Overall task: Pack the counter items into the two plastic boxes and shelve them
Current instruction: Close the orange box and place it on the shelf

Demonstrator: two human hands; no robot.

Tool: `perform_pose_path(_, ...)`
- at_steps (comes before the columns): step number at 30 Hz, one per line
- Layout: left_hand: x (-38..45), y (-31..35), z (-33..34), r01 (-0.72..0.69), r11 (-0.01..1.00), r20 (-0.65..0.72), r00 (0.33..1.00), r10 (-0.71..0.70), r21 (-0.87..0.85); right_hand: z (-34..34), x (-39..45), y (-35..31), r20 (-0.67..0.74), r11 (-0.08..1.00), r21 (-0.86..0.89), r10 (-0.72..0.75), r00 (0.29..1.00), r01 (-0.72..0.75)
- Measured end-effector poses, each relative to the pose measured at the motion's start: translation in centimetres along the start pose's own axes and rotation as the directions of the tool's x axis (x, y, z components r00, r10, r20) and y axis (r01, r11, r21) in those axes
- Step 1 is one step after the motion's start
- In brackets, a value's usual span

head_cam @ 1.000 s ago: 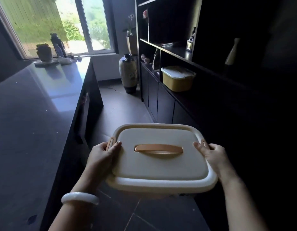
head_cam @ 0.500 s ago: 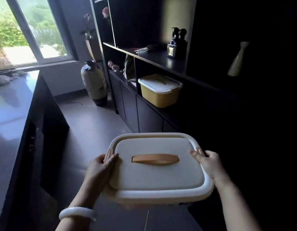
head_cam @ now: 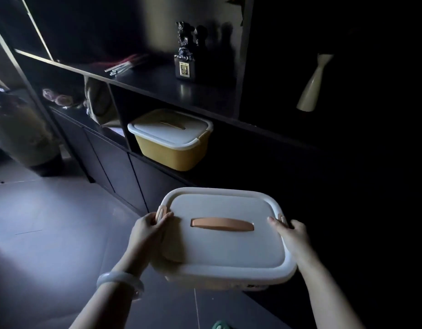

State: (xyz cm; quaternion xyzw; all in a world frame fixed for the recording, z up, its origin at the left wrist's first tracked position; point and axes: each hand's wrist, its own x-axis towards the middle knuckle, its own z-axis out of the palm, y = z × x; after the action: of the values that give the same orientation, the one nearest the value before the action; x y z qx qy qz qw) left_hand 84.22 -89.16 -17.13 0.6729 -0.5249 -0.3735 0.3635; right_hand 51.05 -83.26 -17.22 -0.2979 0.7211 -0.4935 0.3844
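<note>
- I have the white box (head_cam: 225, 236) between both hands, held level in the air over the floor (head_cam: 51, 233), in front of the dark shelf unit (head_cam: 157, 91).
- My left hand (head_cam: 148, 230) grips the left rim, thumb on top beside the side clip, fingers curled under; my right hand (head_cam: 291, 233) grips the right rim the same way.
- The lid is smooth matte plastic with rounded corners, a raised border and a flat tan handle (head_cam: 222, 225) lying across the middle.
- I judge this to be the last stretch: packing done, this box on its way to the shelf.
- The next move, I think, calls for lifting it level and sliding it into the open bay, low enough to clear the shelf board above.
- The yellow box (head_cam: 172, 141) already sits in that bay, white lid shut; the room to its right is too dark to judge.
- On the shelf above stand a dark figurine (head_cam: 185, 55) and, further right, a pale slim vase (head_cam: 314, 84).
</note>
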Motion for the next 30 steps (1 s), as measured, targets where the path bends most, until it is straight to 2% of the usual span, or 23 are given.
perform_pose_path(12, 15.5, 5.9, 8.1, -0.104, 0.994, 0.161, 0.981, 0.107, -0.024, 1.0, 11.1, -2.4, -0.233, 0.999, -0.045, 0.012, 0.973, -0.023)
perform_pose_path(22, 20.9, 6.2, 13.2, -0.131, 0.991, 0.341, 0.93, 0.136, -0.038, 1.2, 13.3, -0.4, -0.382, 0.99, -0.057, 0.1, 0.919, -0.132)
perform_pose_path(30, 21.9, 6.4, 14.0, -0.038, 0.993, 0.394, 0.916, 0.08, -0.112, 1.6, 13.6, -0.5, -0.449, 0.974, -0.037, 0.185, 0.874, -0.225)
